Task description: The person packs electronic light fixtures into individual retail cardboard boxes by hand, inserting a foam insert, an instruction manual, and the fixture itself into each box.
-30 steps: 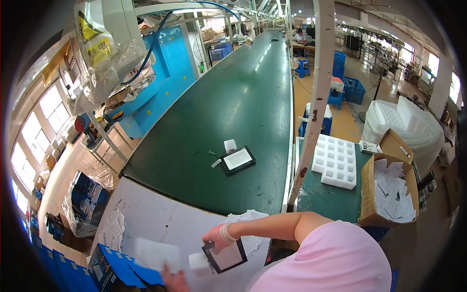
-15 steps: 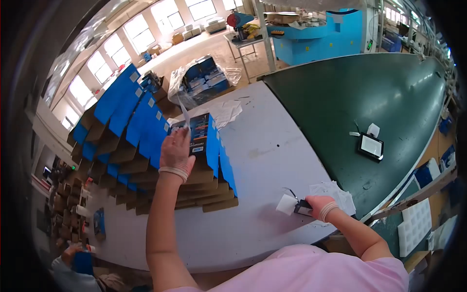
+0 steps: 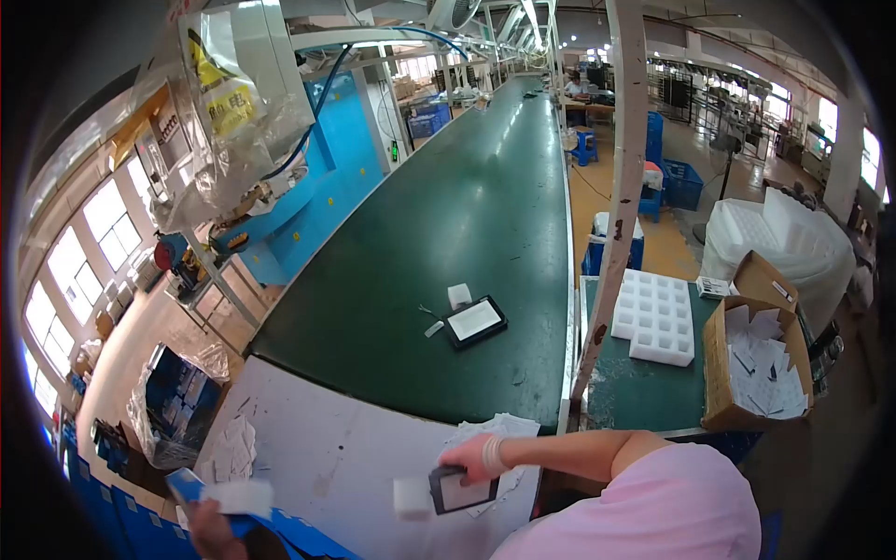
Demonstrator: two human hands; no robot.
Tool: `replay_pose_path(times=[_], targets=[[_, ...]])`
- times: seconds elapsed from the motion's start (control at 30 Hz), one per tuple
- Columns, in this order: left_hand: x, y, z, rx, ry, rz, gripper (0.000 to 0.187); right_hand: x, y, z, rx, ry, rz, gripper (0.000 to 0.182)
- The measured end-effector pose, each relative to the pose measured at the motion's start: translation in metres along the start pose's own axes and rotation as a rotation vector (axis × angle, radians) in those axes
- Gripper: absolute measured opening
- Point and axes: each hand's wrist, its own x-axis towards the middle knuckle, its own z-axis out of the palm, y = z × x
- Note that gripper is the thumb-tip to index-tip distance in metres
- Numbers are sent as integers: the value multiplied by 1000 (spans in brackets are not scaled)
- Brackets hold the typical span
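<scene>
My right hand grips a flat device with a black frame and a pale face, held tilted above the white table. A white square piece sticks out at its left side. At the lower left, my left hand is blurred and closed on a white sheet of paper, over blue cardboard boxes. A similar black-framed device, with a white piece and a short cable, lies on the green conveyor belt.
Loose papers lie on the table's left side, and more sit under my right hand. A metal post stands right of the belt. Beyond it are a white foam tray and a carton of papers. A plastic-lined box stands at the left.
The view has swung right toward the conveyor. The device in my right hand now shows its pale face. My left hand still has the sheet and sits at the lower left.
</scene>
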Motion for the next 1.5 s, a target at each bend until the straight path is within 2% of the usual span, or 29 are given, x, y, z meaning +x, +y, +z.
replay_pose_path(times=[0.03,0.13,0.23,0.3,0.33,0.37,0.4,0.43,0.47,0.5,0.53,0.57,0.6,0.67,0.73,0.8,0.9,1.0,1.1,1.17,1.2,1.3,1.33,1.43,1.5], targets=[[-2,75,-47,235,93,-106,40,-16,-9,-26,63,16,49,51],[-9,180,-85,136,391,-133,36,-48,-5,-67,235,269,-34,53],[-21,208,-37,-130,623,26,32,-82,-23,-109,330,422,10,53],[-34,215,4,-166,343,-290,41,-86,-8,-115,274,643,-180,53],[-35,218,45,-166,555,-316,47,-92,-15,-123,303,662,-125,54],[-44,208,78,-30,432,-455,38,-94,-15,-128,221,710,-243,56],[-53,211,110,2,414,-482,31,-91,-17,-127,321,694,-255,56],[-65,208,137,3,328,-611,24,-89,-29,-128,319,692,-294,56],[-84,200,168,-24,347,-612,24,-87,-42,-124,413,609,-174,56],[-95,201,189,-58,386,-701,23,-76,-46,-115,676,531,-238,57],[-107,206,198,-91,407,-647,23,-67,-50,-109,597,502,-297,57],[-113,216,196,-109,372,-732,21,-58,-59,-103,548,444,-325,57],[-118,213,202,-123,287,-734,22,-50,-71,-98,519,358,-361,58],[-127,213,207,-167,333,-723,27,-38,-96,-91,407,238,-423,58],[-132,203,229,-152,355,-613,35,-24,-117,-84,259,159,-481,55],[-136,185,270,-716,477,-571,33,-8,-136,-80,71,87,-520,49],[-143,181,289,-1433,603,-516,31,15,-151,-69,-210,2,-531,45],[-142,198,273,-1735,656,-542,29,35,-152,-55,-443,-11,-518,44],[-142,193,290,-1663,702,-461,25,41,-168,-47,-612,-130,-308,45],[-144,193,298,-1548,701,-382,25,40,-179,-40,-714,-167,-252,41],[-137,214,263,-1878,712,-621,31,40,-181,-35,-751,-176,-233,41],[-147,195,299,-1526,799,-477,42,40,-191,-29,-774,-194,-214,39],[-154,188,290,-1381,745,-464,53,41,-193,-29,-763,-178,-230,39],[-154,165,258,-1817,617,-652,55,47,-203,-28,-740,-152,-276,38],[-163,155,252,-1762,567,-662,55,53,-209,-25,-725,-158,-302,38]])
